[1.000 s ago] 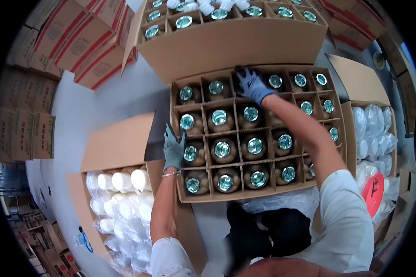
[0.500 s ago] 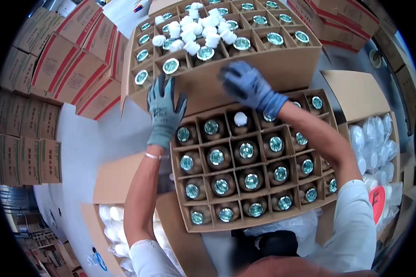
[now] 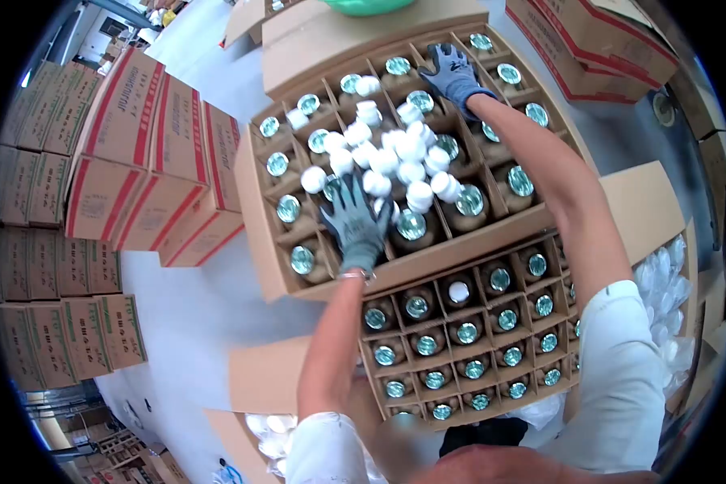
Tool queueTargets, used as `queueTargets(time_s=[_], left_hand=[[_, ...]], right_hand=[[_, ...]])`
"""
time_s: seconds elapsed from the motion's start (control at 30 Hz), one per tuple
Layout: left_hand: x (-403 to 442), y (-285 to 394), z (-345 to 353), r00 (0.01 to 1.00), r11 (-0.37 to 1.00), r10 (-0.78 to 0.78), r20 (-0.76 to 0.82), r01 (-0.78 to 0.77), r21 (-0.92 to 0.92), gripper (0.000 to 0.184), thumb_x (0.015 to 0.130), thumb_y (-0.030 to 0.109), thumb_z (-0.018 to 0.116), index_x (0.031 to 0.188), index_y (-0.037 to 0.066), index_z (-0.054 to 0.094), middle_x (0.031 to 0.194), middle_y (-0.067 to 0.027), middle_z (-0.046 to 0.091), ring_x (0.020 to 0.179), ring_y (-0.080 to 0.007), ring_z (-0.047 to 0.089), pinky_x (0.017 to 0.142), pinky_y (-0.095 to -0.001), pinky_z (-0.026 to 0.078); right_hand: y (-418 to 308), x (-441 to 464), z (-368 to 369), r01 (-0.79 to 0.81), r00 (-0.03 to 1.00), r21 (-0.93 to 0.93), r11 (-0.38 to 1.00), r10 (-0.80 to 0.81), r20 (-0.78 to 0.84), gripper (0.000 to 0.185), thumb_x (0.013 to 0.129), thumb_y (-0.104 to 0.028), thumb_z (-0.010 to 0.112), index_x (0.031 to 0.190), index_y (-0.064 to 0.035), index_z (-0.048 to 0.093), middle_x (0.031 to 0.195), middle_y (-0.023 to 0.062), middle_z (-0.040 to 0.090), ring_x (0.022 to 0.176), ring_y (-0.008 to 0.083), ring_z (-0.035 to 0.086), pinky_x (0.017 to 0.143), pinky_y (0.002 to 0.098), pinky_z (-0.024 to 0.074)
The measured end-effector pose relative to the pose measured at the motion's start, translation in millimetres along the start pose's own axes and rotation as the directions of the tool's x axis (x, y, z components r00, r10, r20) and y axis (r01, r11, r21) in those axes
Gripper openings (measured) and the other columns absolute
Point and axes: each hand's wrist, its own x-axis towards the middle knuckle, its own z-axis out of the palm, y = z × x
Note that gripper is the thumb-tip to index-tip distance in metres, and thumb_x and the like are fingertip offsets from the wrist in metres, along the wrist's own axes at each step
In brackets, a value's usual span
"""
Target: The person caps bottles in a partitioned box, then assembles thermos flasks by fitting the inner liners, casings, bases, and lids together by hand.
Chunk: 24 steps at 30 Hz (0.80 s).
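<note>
A divided carton [image 3: 260,242] holds bottles with shiny green-tinted mouths, and a heap of white plastic stoppers [image 3: 385,160] lies on top of them. My left hand [image 3: 356,230], in a grey-green glove, is at the near side of the heap with fingers spread among the stoppers. My right hand [image 3: 453,74], in a blue-grey glove, reaches to the far right part of this carton. Its fingers are apart over a compartment, and what lies beneath them is hidden. Closer to me, a second divided carton [image 3: 452,419] holds similar bottles; one bears a white stopper [image 3: 458,292].
Red-striped cartons [image 3: 149,161] are stacked at left, with more cartons [image 3: 597,48] at far right. Open boxes of bagged white items [image 3: 270,436] and bagged clear plastic items [image 3: 665,298] flank the near carton. A green container [image 3: 369,6] shows at the top edge.
Both hands have moved forward from the far carton's near side, the left to the stopper heap and the right to the far right compartments. The view has shifted, and the stoppers appear more spread.
</note>
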Motion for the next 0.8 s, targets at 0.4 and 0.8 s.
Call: queueTargets(time_s=[0.4, 0.8], left_hand=[[16.4, 7.0, -20.6, 0.967, 0.998, -0.052, 0.249, 0.055, -0.004, 0.089, 0.077, 0.048, 0.062, 0.146, 0.009, 0.023, 0.149, -0.0138, 0.025, 0.139, -0.0344, 0.018, 0.108, -0.0602, 0.011], [17.8, 2.5, -17.2, 0.953, 0.994, -0.078, 0.293, 0.097, -0.050, 0.089, 0.076, 0.052, 0.061, 0.145, 0.007, 0.026, 0.148, -0.0176, 0.025, 0.138, -0.0359, 0.019, 0.107, -0.0627, 0.010]], right_hand=[[-85.1, 182.8, 15.8, -0.374, 0.857, 0.909, -0.183, 0.305, 0.414, 0.061, 0.081, -0.026, 0.063, 0.134, -0.0086, 0.038, 0.125, 0.0146, 0.045, 0.112, 0.0305, 0.050, 0.093, 0.0437, 0.0449], [-77.9, 216.2, 22.9, -0.319, 0.841, 0.835, -0.449, 0.272, 0.468, 0.053, 0.087, -0.029, 0.055, 0.133, -0.0092, 0.038, 0.147, 0.0118, 0.030, 0.137, 0.0295, 0.027, 0.109, 0.0503, 0.0214]])
